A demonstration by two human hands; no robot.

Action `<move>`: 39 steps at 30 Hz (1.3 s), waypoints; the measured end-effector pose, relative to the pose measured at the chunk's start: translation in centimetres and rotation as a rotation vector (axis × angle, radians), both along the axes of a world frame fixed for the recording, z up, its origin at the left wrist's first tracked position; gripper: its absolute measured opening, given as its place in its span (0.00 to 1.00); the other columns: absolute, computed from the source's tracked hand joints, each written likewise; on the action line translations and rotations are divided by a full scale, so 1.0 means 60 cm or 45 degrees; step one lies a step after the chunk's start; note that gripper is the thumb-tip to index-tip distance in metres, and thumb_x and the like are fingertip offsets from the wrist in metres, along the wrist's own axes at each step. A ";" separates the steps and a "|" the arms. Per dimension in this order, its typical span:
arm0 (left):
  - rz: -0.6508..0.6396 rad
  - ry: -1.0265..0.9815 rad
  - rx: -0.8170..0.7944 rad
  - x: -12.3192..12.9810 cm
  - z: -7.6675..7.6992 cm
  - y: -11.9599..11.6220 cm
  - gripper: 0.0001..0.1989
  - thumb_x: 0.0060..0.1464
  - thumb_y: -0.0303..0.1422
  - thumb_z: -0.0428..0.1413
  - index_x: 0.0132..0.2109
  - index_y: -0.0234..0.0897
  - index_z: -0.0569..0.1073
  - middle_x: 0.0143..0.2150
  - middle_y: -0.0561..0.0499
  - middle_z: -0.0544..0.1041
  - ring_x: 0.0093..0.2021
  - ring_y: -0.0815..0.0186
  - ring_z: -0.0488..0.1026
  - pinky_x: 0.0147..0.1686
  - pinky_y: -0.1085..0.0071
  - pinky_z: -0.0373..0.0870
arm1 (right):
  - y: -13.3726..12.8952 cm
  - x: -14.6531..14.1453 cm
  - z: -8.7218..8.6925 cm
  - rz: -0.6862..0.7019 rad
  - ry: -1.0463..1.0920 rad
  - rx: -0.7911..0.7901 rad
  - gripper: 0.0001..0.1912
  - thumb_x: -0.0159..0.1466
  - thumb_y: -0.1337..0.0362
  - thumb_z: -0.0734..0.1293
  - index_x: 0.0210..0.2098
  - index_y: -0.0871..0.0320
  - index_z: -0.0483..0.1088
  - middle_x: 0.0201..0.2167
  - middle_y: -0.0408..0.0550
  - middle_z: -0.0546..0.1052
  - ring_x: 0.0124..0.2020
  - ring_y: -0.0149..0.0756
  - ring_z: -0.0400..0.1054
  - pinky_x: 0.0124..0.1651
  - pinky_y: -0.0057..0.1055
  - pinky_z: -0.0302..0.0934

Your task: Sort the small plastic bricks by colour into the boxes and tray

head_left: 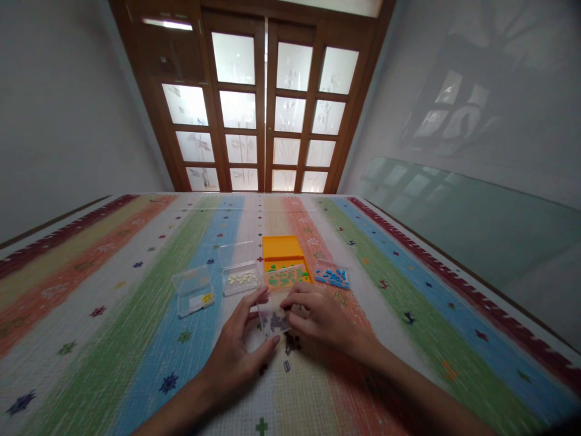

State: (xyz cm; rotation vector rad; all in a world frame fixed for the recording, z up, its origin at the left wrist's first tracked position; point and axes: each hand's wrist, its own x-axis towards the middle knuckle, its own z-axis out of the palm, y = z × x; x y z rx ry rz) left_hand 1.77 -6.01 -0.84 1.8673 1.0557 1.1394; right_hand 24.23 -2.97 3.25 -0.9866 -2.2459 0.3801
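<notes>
My left hand (242, 342) grips the left side of a clear plastic box (273, 321), its thumb and fingers around the edges. Several dark grey pieces show inside the box. At the box's right side, the fingers of my right hand (313, 312) are pinched together; whatever they hold is too small to make out. Just below the box, a few dark pieces (293, 343) lie on the striped cloth, partly in shadow. One small dark piece (287, 366) rests apart from them, nearer to me.
Behind my hands stand an open orange box (282, 246) with green pieces, a clear box of cream pieces (242, 278), a clear box with yellow pieces (207, 298) and a clear box of blue pieces (333, 277). Walls flank the cloth-covered surface (149, 315).
</notes>
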 end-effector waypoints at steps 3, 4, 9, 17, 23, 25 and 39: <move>-0.004 0.001 -0.002 0.002 0.002 -0.001 0.33 0.58 0.31 0.61 0.68 0.51 0.63 0.64 0.44 0.73 0.61 0.53 0.75 0.60 0.46 0.75 | -0.002 0.000 0.003 0.002 -0.044 0.019 0.08 0.64 0.73 0.70 0.38 0.58 0.81 0.35 0.48 0.80 0.36 0.34 0.73 0.41 0.29 0.66; -0.006 -0.002 -0.004 0.002 0.003 -0.001 0.33 0.58 0.31 0.61 0.68 0.51 0.63 0.64 0.44 0.73 0.61 0.53 0.76 0.60 0.47 0.75 | -0.002 0.001 0.003 0.003 -0.047 0.025 0.08 0.65 0.72 0.69 0.39 0.58 0.82 0.36 0.49 0.80 0.37 0.35 0.74 0.41 0.29 0.66; -0.007 -0.003 0.013 0.001 0.007 0.003 0.34 0.58 0.30 0.62 0.69 0.51 0.61 0.64 0.44 0.73 0.60 0.54 0.76 0.60 0.47 0.75 | 0.003 0.007 -0.003 -0.003 -0.016 0.104 0.08 0.69 0.69 0.69 0.42 0.56 0.82 0.37 0.50 0.81 0.38 0.35 0.75 0.41 0.30 0.67; -0.015 -0.033 -0.031 0.001 0.015 0.001 0.34 0.58 0.31 0.63 0.69 0.49 0.62 0.64 0.44 0.73 0.61 0.55 0.75 0.61 0.48 0.74 | 0.011 0.013 -0.004 0.053 0.130 0.126 0.15 0.67 0.73 0.67 0.47 0.53 0.82 0.40 0.50 0.84 0.39 0.35 0.77 0.42 0.30 0.70; -0.016 -0.036 -0.043 0.003 0.019 0.002 0.34 0.57 0.30 0.63 0.68 0.47 0.62 0.64 0.43 0.73 0.63 0.54 0.73 0.61 0.48 0.74 | 0.013 0.014 -0.002 0.068 0.204 -0.013 0.14 0.64 0.75 0.69 0.43 0.54 0.82 0.39 0.48 0.85 0.40 0.34 0.79 0.44 0.29 0.70; -0.020 -0.034 -0.048 0.003 0.020 0.003 0.34 0.57 0.30 0.63 0.68 0.46 0.62 0.64 0.43 0.73 0.62 0.54 0.73 0.61 0.48 0.74 | 0.013 0.014 -0.002 0.044 0.185 -0.052 0.13 0.63 0.76 0.69 0.41 0.55 0.82 0.38 0.48 0.85 0.39 0.34 0.79 0.43 0.29 0.69; -0.009 -0.033 -0.144 0.002 0.026 0.004 0.34 0.56 0.32 0.63 0.68 0.44 0.63 0.62 0.42 0.75 0.62 0.53 0.74 0.61 0.48 0.73 | 0.014 0.026 0.008 0.045 0.178 -0.194 0.12 0.61 0.73 0.68 0.40 0.56 0.82 0.40 0.48 0.83 0.34 0.32 0.74 0.38 0.28 0.66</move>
